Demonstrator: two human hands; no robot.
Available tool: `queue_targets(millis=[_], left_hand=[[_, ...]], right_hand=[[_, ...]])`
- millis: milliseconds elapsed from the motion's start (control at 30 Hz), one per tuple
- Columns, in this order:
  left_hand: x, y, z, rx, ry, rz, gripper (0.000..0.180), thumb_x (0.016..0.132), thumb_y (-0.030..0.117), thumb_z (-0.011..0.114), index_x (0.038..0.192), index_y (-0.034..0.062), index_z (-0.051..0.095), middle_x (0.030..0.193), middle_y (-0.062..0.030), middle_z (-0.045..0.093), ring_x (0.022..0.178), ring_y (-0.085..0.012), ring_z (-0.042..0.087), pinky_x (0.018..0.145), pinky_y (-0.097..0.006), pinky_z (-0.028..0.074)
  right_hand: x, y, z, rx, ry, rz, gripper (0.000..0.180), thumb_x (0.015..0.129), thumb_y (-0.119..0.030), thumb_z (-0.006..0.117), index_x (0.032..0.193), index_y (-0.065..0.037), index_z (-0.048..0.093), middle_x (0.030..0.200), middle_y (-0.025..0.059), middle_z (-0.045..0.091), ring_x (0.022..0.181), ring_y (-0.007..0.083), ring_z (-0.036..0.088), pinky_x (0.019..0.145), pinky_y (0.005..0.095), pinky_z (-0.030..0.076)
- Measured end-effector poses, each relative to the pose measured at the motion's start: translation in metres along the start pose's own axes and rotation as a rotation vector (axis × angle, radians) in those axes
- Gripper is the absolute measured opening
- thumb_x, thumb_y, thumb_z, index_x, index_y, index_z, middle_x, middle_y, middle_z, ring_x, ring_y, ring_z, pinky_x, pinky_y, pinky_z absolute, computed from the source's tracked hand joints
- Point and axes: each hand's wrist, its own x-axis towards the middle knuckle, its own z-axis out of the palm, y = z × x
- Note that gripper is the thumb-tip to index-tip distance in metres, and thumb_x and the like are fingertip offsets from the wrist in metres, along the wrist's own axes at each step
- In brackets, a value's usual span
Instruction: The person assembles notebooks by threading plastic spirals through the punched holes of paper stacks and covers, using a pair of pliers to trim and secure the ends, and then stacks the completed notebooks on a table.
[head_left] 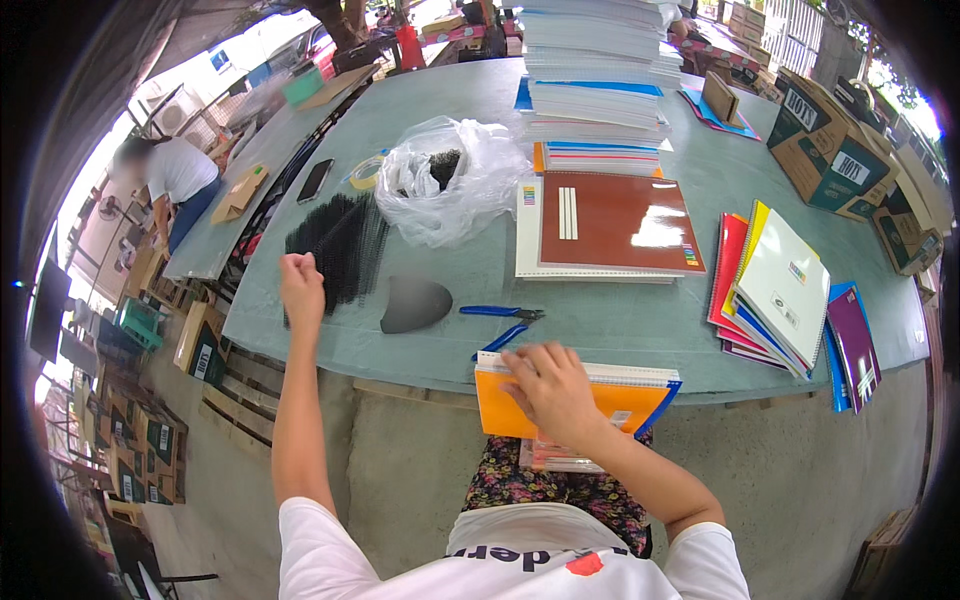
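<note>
My left hand (pixel 302 287) is at the left edge of a pile of black spiral binding coils (pixel 345 240), its fingers closed together; what they hold, if anything, is hidden. At the table's front edge, my right hand (pixel 555 388) grips an unbound notebook (pixel 505 405) with an orange front cover, a blue back cover and white pages between. The notebook stands on its long side with its punched edge up. Between my hands lie blue-handled cutting pliers (pixel 490 311) and a dark curved piece (pixel 417 305).
A clear plastic bag (pixel 440 185) with black coils sits behind the pile, near a phone (pixel 316 180) and tape roll (pixel 366 174). Brown-covered notebooks (pixel 615 222) lie before a tall stack of paper (pixel 595 80). Spiral notebooks (pixel 785 285) and cartons (pixel 830 145) are rightward. A person (pixel 180 175) bends at another table.
</note>
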Motion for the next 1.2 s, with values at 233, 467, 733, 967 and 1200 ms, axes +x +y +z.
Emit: queue_targets(millis=[233,467,733,967,1200], left_hand=[[-0.039,0.083,-0.098,-0.580,0.202,-0.117,0.018,0.091,0.017,0.055,0.099,0.0014,0.053,0.077,-0.0015,0.054,0.059,-0.0051,0.045,0.050,-0.018,0.036],[-0.113,0.120,-0.108,-0.535,-0.017,0.082,0.026,0.091,0.019,0.053,0.108,-0.0002,0.052,0.086,-0.0098,0.062,0.079,-0.0202,0.060,0.072,-0.032,0.049],[-0.210,0.123,0.005,0.275,-1.191,0.111,0.071,0.081,0.010,0.055,0.141,0.0083,0.016,0.083,-0.0217,0.063,0.079,-0.0403,0.059,0.069,-0.046,0.046],[-0.204,0.096,0.004,-0.014,-1.166,0.024,0.065,0.082,0.013,0.059,0.139,0.0167,0.029,0.079,-0.0214,0.062,0.074,-0.0381,0.060,0.067,-0.044,0.046],[-0.197,0.089,-0.021,-0.029,-1.009,-0.035,0.058,0.082,0.013,0.060,0.135,0.0137,0.036,0.078,-0.0210,0.062,0.075,-0.0371,0.060,0.067,-0.042,0.046]], right_hand=[[-0.013,-0.006,0.020,-0.101,0.001,-0.149,0.042,0.073,-0.020,0.062,0.110,-0.002,0.056,0.106,0.0084,0.051,0.102,0.0241,0.048,0.085,0.0371,0.041],[-0.028,0.010,0.014,-0.191,-0.033,-0.338,0.053,0.072,-0.021,0.059,0.122,-0.004,0.052,0.111,0.0082,0.050,0.104,0.0250,0.048,0.086,0.0388,0.042],[0.008,0.021,0.011,-0.178,-0.436,0.142,0.055,0.080,-0.032,0.060,0.126,-0.005,0.045,0.106,0.0127,0.055,0.089,0.0296,0.058,0.077,0.0421,0.047],[-0.014,0.022,0.001,0.196,-0.312,0.000,0.032,0.080,-0.024,0.060,0.108,-0.009,0.060,0.098,0.0086,0.060,0.075,0.0279,0.060,0.065,0.0376,0.049],[-0.024,0.002,-0.007,-0.142,0.119,-0.412,0.035,0.067,-0.014,0.062,0.103,-0.010,0.064,0.094,0.0037,0.061,0.080,0.0191,0.059,0.070,0.0351,0.048]])
